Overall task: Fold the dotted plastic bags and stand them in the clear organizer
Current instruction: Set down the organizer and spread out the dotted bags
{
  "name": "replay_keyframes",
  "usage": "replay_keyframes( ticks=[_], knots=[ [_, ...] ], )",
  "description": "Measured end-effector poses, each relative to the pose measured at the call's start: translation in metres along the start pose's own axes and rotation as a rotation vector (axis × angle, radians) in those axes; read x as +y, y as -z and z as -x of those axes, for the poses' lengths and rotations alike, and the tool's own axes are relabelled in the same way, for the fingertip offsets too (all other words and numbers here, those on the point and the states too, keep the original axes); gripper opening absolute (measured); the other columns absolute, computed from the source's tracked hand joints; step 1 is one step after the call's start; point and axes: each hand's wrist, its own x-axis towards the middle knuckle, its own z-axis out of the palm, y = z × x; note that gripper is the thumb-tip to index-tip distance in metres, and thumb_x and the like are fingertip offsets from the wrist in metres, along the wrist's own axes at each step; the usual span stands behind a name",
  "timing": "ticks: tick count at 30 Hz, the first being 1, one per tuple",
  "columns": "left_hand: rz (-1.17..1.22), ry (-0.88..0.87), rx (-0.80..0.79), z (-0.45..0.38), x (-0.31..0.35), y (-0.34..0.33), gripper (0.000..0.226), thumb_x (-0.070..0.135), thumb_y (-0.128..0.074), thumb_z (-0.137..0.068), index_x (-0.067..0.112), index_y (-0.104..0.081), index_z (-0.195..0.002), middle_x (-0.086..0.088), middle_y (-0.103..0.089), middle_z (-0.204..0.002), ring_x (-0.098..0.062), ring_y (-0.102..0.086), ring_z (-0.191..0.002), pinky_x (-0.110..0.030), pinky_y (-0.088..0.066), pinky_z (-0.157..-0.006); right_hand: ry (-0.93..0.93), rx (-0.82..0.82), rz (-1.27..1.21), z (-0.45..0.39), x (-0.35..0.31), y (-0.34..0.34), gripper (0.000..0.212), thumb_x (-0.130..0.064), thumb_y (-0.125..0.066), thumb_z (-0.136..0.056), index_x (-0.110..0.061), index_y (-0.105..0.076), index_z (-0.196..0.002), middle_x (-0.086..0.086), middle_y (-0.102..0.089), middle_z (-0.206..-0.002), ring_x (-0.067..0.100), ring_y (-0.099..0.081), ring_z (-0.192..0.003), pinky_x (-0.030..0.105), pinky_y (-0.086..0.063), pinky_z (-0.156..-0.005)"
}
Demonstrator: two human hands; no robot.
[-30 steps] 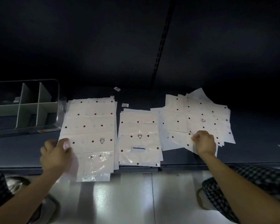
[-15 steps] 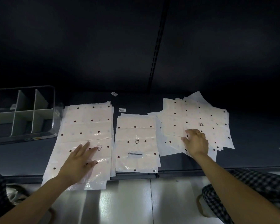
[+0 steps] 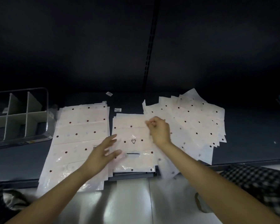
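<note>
**Slick film stacks, near edge overhang is the main risk**

Thin white plastic, dark dots: three piles are sitting on the dark shelf [image 3: 249, 143]. Left stack of dotted bags [image 3: 81, 136] and middle stack of dotted bags [image 3: 136, 143] are hanging over the front lip; the fanned right pile of dotted bags [image 3: 192, 123] is lying loose and askew.

Left hand [image 3: 103, 152] is hovering spread, fingers apart, over the seam between left and middle stacks, gripping nothing. Right hand [image 3: 158, 128] is curling its fingers at the top right corner of the middle stack, apparently pinching a sheet; blur is hiding the contact.

Risks, as I judge them:
- Peeling one sheet may be dragging neighbours with it.
- Any sideways pull could be sliding overhanging bags onto the pale floor [image 3: 128, 199].

Clear compartmented plastic organizer [image 3: 19, 117] is standing far left, just beside the left stack, apparently unfilled. Open room: the back of the shelf, and far right.
</note>
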Motion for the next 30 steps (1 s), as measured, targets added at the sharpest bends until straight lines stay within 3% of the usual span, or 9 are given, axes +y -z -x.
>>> replay_keyframes(
  ticks=[4, 7, 9, 10, 14, 18, 25, 28, 30],
  knots=[
    [0.027, 0.056, -0.093, -0.007, 0.021, -0.012, 0.089, 0.047, -0.070, -0.073, 0.038, -0.021, -0.146, 0.015, -0.046, -0.132, -0.005, -0.047, -0.119, -0.024, -0.036, -0.099, -0.076, -0.282, -0.346, 0.025, -0.040, -0.036, 0.009, -0.017, -0.062, -0.090, -0.015, -0.061, -0.081, -0.002, -0.065, -0.074, 0.009, -0.062, -0.066, 0.022, -0.051, -0.071],
    [-0.097, 0.042, 0.142, -0.014, 0.019, -0.002, 0.063, 0.016, -0.064, -0.089, 0.022, -0.034, -0.144, 0.004, -0.059, -0.120, -0.017, -0.056, -0.112, -0.029, -0.042, -0.091, 0.048, -0.375, -0.286, 0.027, -0.043, -0.039, 0.009, -0.020, -0.062, -0.090, -0.016, -0.070, -0.091, -0.009, -0.068, -0.090, 0.001, -0.061, -0.085, 0.004, -0.042, -0.077],
    [-0.063, 0.113, 0.265, -0.017, 0.013, 0.013, 0.050, 0.004, -0.057, -0.091, 0.015, -0.043, -0.137, -0.009, -0.068, -0.106, -0.029, -0.063, -0.101, -0.034, -0.048, -0.086, 0.057, -0.301, -0.246, 0.016, -0.029, -0.024, 0.014, -0.016, -0.061, -0.090, -0.011, -0.071, -0.099, -0.009, -0.065, -0.096, 0.005, -0.061, -0.094, -0.002, -0.038, -0.074],
    [-0.027, 0.156, 0.307, -0.018, 0.008, 0.022, 0.048, 0.002, -0.055, -0.091, 0.014, -0.045, -0.136, -0.014, -0.068, -0.105, -0.032, -0.063, -0.098, -0.038, -0.049, -0.088, 0.052, -0.237, -0.183, 0.008, -0.016, -0.012, 0.017, -0.014, -0.061, -0.090, -0.010, -0.069, -0.104, -0.007, -0.064, -0.102, 0.011, -0.060, -0.102, 0.000, -0.039, -0.077],
    [-0.049, 0.279, 0.439, -0.022, -0.016, 0.064, 0.045, 0.003, -0.052, -0.093, 0.011, -0.043, -0.136, -0.020, -0.062, -0.116, -0.038, -0.060, -0.103, -0.051, -0.047, -0.094, -0.066, -0.023, 0.367, -0.021, 0.060, 0.045, 0.047, -0.028, -0.063, -0.088, -0.013, -0.052, -0.131, 0.008, -0.049, -0.137, 0.026, -0.039, -0.129, 0.035, -0.038, -0.103],
    [-0.208, 0.321, 0.506, -0.023, -0.038, 0.099, 0.047, 0.003, -0.051, -0.093, 0.011, -0.041, -0.138, -0.024, -0.061, -0.116, -0.043, -0.059, -0.097, -0.046, -0.048, -0.082, -0.185, -0.070, 0.620, -0.018, 0.113, 0.076, 0.078, -0.051, -0.063, -0.082, -0.018, -0.032, -0.145, 0.006, -0.030, -0.151, 0.028, -0.023, -0.138, 0.041, -0.033, -0.107],
    [-0.435, 0.295, 0.604, -0.019, -0.057, 0.131, 0.043, 0.004, -0.049, -0.094, 0.009, -0.042, -0.136, -0.028, -0.059, -0.116, -0.049, -0.055, -0.098, -0.048, -0.043, -0.077, -0.121, 0.126, 0.435, -0.014, 0.127, 0.069, 0.017, -0.015, -0.065, -0.087, -0.006, -0.069, -0.101, 0.008, -0.059, -0.126, 0.030, -0.053, -0.112, 0.038, -0.046, -0.087],
    [-0.535, 0.262, 0.681, -0.016, -0.053, 0.127, 0.042, 0.005, -0.050, -0.093, 0.011, -0.044, -0.134, -0.027, -0.058, -0.112, -0.048, -0.056, -0.089, -0.046, -0.045, -0.065, -0.152, 0.158, 0.367, -0.016, 0.121, 0.071, 0.012, -0.012, -0.062, -0.089, -0.004, -0.069, -0.094, 0.012, -0.065, -0.112, 0.031, -0.059, -0.100, 0.038, -0.049, -0.080],
    [-0.661, 0.189, 0.759, -0.013, -0.050, 0.120, 0.040, 0.002, -0.053, -0.090, 0.005, -0.047, -0.129, -0.029, -0.053, -0.114, -0.049, -0.052, -0.093, -0.053, -0.046, -0.068, -0.168, 0.195, 0.290, -0.015, 0.116, 0.068, 0.015, -0.013, -0.056, -0.093, -0.005, -0.068, -0.097, 0.013, -0.067, -0.106, 0.032, -0.060, -0.096, 0.034, -0.047, -0.078]
  ],
)
